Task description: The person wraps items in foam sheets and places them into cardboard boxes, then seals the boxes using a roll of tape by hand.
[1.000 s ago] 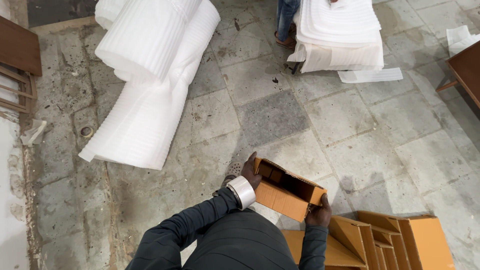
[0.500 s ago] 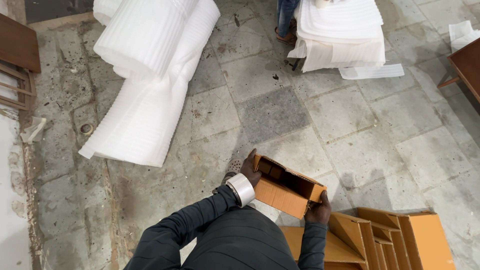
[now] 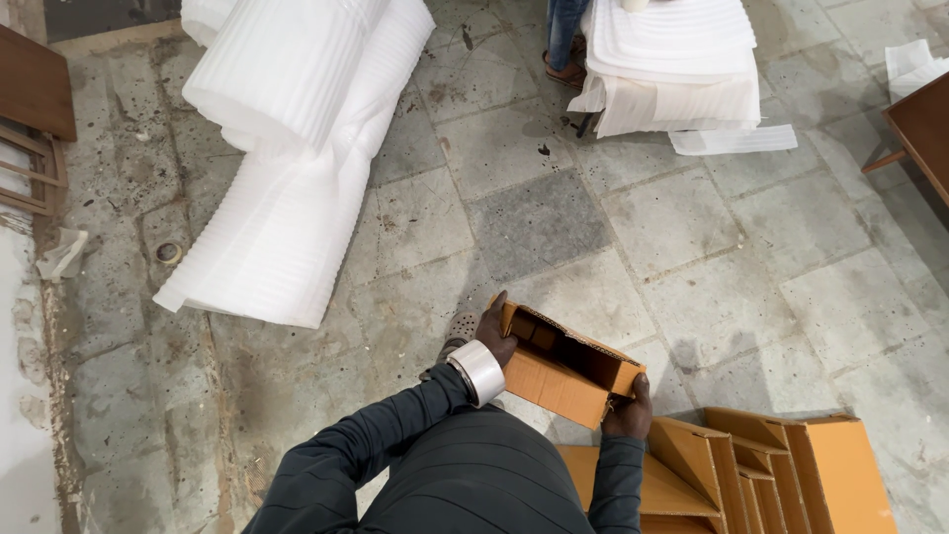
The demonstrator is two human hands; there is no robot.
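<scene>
**Open cardboard box held at both ends above a tiled floor**

Head view, looking down. The person's left hand [image 3: 494,331] grips the left end of a small open cardboard box [image 3: 565,364], thumb and fingers closed over the end wall and upper rim. The right hand [image 3: 629,407] holds the opposite, right-hand end from below, fingers wrapped onto the lower corner. Each grip is thus narrow and closed on the box, which spans the gap between them and is carried in the air, just in front of the person's dark-sleeved torso and clear of the floor [image 3: 692,287]. The box is tilted, its left end higher and farther from the person and its open side turned up and away from the body, so that its dark interior shows. A roll of clear tape [image 3: 478,372] sits around the left wrist like a bracelet, just beside the box's near left corner.

Below the right hand, at the lower right corner of the floor, lies a stack of cardboard pieces [image 3: 751,475], some folded upright. Rolls of white foam sheet [image 3: 297,148] lie toward the upper left corner, well apart from the hands. At the upper edge, a pile of folded white foam sheets [image 3: 677,64] stands beside another person's leg and sandalled foot [image 3: 563,49]. Brown wooden panels [image 3: 35,94] rest at the left edge.
</scene>
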